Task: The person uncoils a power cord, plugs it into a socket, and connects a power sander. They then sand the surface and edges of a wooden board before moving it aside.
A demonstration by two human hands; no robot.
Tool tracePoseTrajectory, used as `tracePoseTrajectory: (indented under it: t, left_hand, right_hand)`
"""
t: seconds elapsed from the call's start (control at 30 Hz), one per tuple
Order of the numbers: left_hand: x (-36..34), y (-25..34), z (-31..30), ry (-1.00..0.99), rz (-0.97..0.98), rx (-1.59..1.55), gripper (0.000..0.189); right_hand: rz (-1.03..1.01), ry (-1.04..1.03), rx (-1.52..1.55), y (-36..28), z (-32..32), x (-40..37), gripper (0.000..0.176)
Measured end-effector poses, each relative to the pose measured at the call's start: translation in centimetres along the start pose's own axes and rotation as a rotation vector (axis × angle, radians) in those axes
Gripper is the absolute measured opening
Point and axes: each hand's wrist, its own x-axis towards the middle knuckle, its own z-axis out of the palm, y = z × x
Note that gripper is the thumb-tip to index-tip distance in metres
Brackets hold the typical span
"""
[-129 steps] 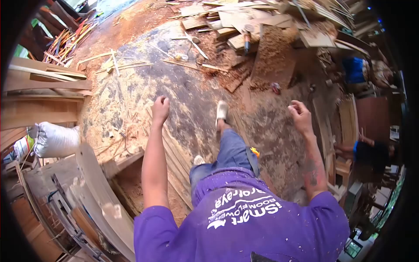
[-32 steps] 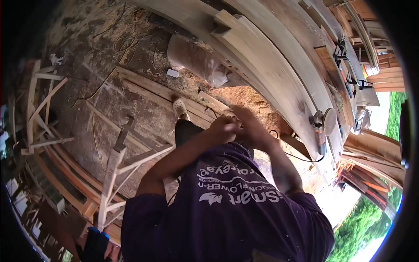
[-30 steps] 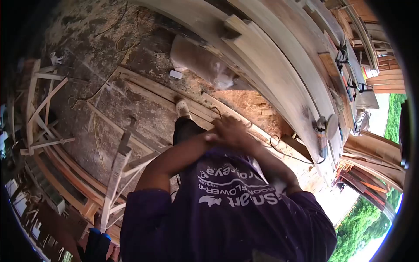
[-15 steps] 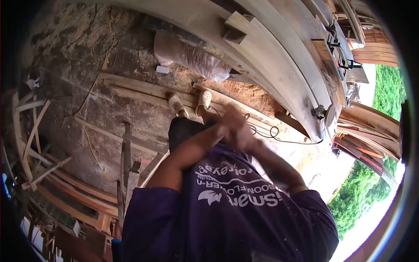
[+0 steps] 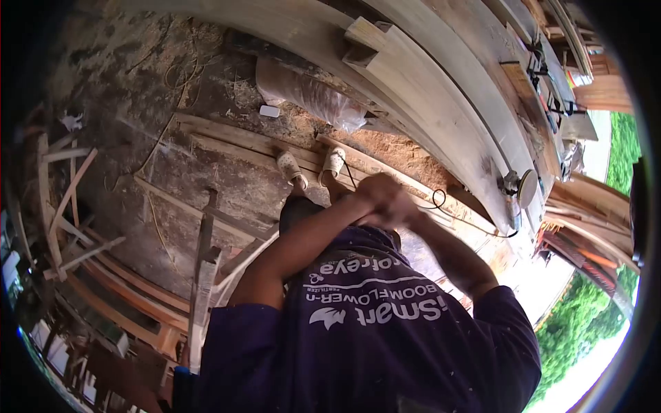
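Observation:
My left hand (image 5: 377, 189) and my right hand (image 5: 394, 210) are together in front of my waist, overlapping. Both are blurred, so I cannot make out the fingers or whether anything lies between them. To their right, a power tool with a round disc, like a sander (image 5: 527, 188), rests on long pale boards (image 5: 434, 82). Its black cord (image 5: 468, 221) loops back towards my feet. No hand touches the tool. A short notched wood block (image 5: 368, 34) sits on the boards.
Long wooden strips (image 5: 237, 138) lie on the dusty floor by my shoes (image 5: 333, 165). A plastic-wrapped bundle (image 5: 310, 96) lies beneath the boards, near a small white object (image 5: 269, 111). Wooden frames (image 5: 69, 199) stand on the left. Sawdust (image 5: 413, 155) is heaped beside the boards.
My hands stay together but have shifted slightly right and down, their pose changed by the rubbing-like motion. The whole view has shifted a little as my head moved.

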Motion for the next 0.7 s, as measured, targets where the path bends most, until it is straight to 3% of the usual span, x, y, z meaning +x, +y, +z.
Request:
tracePoseTrajectory:
  t: [0.03,0.07,0.13,0.17,0.2,0.23,0.27,0.33,0.37,0.4,0.47,0.53,0.6,0.63,0.7]
  left_hand:
    - [-1.5,-0.5,0.0,-0.024,0.079,-0.120,0.028]
    - [-2.1,-0.6,1.1,0.030,-0.032,-0.106,0.023]
    - [-2.2,-1.3,3.8,0.284,-0.005,-0.074,0.021]
    - [-2.4,-0.1,3.6,0.295,0.024,-0.048,0.021]
    - [-2.8,1.6,2.5,0.305,0.055,-0.014,0.021]
    - [-3.9,3.8,0.2,0.249,0.163,0.032,0.022]
    - [-2.4,4.8,2.7,0.476,0.222,0.091,0.022]
    - [-2.3,6.7,2.7,0.546,0.349,0.215,0.022]
    - [-2.2,6.8,2.9,0.557,0.330,0.211,0.022]
    - [-2.2,6.9,3.6,0.571,0.335,0.137,0.020]
    - [-2.7,7.2,4.6,0.565,0.353,0.057,0.019]
    - [-3.3,6.6,4.5,0.722,0.410,-0.025,0.020]
    - [-4.8,6.2,3.6,0.824,0.438,-0.073,0.024]
    - [-5.7,5.8,3.2,0.922,0.474,-0.119,0.026]
    - [-7.3,4.6,3.1,1.139,0.544,-0.128,0.021]
  right_hand:
    - [0.130,-0.203,-0.058,4.5,-0.3,-1.4,0.049]
    - [0.385,-0.558,-0.127,8.0,-1.3,-3.1,0.057]
    - [0.649,-0.205,0.202,8.7,-2.9,-4.4,0.075]
    - [0.595,-0.189,0.326,8.3,-2.9,-3.2,0.082]
    - [0.743,-0.086,0.777,6.9,-1.8,-1.1,0.066]
    - [0.913,-0.359,0.771,8.0,-0.2,0.6,0.065]
    - [1.071,-0.635,0.744,9.4,1.8,1.9,0.063]
    - [0.777,-0.924,0.767,10.6,4.6,3.0,0.050]
    - [0.489,-0.915,0.498,9.0,3.4,4.5,0.044]
    - [0.869,-0.712,1.041,6.7,2.1,4.4,0.047]
    - [0.722,-0.646,0.961,5.0,1.1,5.4,0.051]
    - [0.340,-0.445,0.896,7.1,1.9,5.6,0.055]
    - [0.301,-0.335,1.150,4.3,-2.2,7.3,0.045]
    - [0.467,-0.308,1.241,0.9,-6.6,8.7,0.041]
    - [0.373,-0.168,1.357,-2.0,-12.1,10.0,0.035]
